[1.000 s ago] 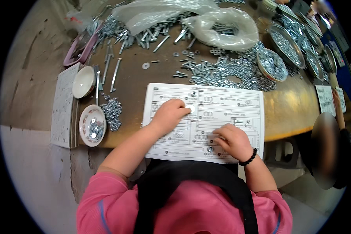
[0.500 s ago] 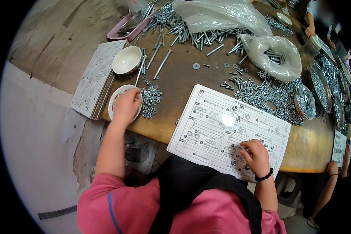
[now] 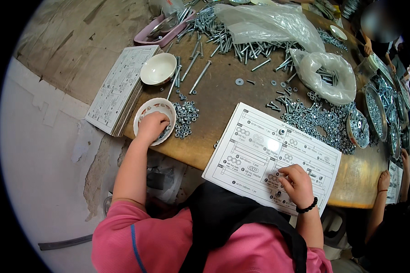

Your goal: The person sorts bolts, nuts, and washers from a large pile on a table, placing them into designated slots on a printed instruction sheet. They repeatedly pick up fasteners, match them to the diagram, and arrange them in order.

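My left hand (image 3: 152, 128) reaches into a white patterned bowl (image 3: 141, 110) at the table's front left edge. Its fingers are bent together down among small metal pieces, and what they grip is hidden. A pile of hex nuts (image 3: 185, 117) lies against the bowl's right side. My right hand (image 3: 298, 185), with a black bead bracelet (image 3: 307, 207) at the wrist, rests over a printed parts sheet (image 3: 223, 157) with drawings of bolts, nuts and washers. Its thumb and forefinger are loosely bent and apart, with nothing visible between them.
Behind the bowl stand a second white bowl (image 3: 157, 68) and a stack of printed sheets (image 3: 120, 86). Long bolts (image 3: 200, 77), a pink tray (image 3: 146, 34), plastic bags (image 3: 269, 22) and heaped nuts (image 3: 323, 123) spread farther back. Another person's arm (image 3: 377, 207) is at the right.
The whole view has shifted slightly, with the table's things now a little farther right. My left hand has gone lower into the bowl, near its front side. My right hand stays over the sheet.
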The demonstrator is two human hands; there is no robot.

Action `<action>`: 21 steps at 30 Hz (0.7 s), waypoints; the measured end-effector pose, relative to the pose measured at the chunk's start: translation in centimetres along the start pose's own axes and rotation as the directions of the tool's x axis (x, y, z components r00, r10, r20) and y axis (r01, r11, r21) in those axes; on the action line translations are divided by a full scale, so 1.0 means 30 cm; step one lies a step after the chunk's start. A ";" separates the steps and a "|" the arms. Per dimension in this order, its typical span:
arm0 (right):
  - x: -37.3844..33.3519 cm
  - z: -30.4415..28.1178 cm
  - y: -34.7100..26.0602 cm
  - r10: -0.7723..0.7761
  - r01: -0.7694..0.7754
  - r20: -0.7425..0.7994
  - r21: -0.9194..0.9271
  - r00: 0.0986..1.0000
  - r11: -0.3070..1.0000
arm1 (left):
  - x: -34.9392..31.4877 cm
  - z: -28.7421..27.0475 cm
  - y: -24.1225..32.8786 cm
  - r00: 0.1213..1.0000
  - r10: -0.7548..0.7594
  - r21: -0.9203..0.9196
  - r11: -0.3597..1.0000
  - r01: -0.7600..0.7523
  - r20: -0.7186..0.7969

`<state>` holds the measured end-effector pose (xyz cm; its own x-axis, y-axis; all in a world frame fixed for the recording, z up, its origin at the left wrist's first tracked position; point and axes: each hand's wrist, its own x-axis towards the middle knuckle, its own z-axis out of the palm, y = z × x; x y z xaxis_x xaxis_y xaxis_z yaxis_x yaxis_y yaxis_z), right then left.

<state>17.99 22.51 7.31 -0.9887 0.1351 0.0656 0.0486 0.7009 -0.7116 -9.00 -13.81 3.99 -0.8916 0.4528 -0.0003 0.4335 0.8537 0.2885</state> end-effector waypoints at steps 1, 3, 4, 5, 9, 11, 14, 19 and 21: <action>0.001 -0.001 -0.001 -0.004 0.004 0.002 0.004 1.000 1.000 | -0.004 -0.002 -0.002 0.999 -0.013 -0.012 1.000 0.013 -0.029; 0.003 -0.004 -0.002 0.002 -0.002 0.009 -0.013 1.000 1.000 | -0.004 -0.008 0.016 0.996 -0.027 -0.041 0.999 0.023 -0.079; 0.009 -0.006 -0.002 0.006 -0.006 0.013 -0.020 1.000 1.000 | -0.008 -0.017 0.031 0.992 -0.026 -0.044 0.999 0.021 -0.123; 0.013 -0.011 -0.001 -0.004 0.005 0.012 -0.037 1.000 0.999 | -0.006 -0.033 0.071 0.987 -0.015 -0.054 0.999 0.006 -0.163; 0.058 -0.012 0.013 -0.031 0.033 0.030 -0.078 0.999 0.996 | 0.015 -0.047 0.283 0.967 0.161 -0.280 0.936 -0.213 -0.199; 0.091 -0.008 0.010 -0.050 0.053 0.038 -0.087 0.998 0.995 | 0.034 -0.006 0.407 0.943 0.294 -0.332 0.883 -0.330 -0.156; 0.135 0.012 0.011 -0.083 0.088 0.044 -0.116 0.996 0.989 | 0.082 0.088 0.542 0.858 0.509 -0.310 0.806 -0.504 -0.070; 0.185 0.065 0.030 -0.082 0.085 0.020 -0.193 0.996 0.978 | 0.134 0.198 0.699 0.758 0.641 -0.217 0.762 -0.610 0.121; 0.208 0.079 0.044 -0.080 0.079 0.005 -0.215 0.997 0.973 | 0.155 0.226 0.718 0.740 0.652 -0.177 0.757 -0.628 0.165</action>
<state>11.54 22.63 5.12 -0.9900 0.0755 0.1190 -0.0003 0.8434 -0.5373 -2.93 8.42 3.71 -0.3553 0.9343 0.0301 0.8653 0.3166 0.3887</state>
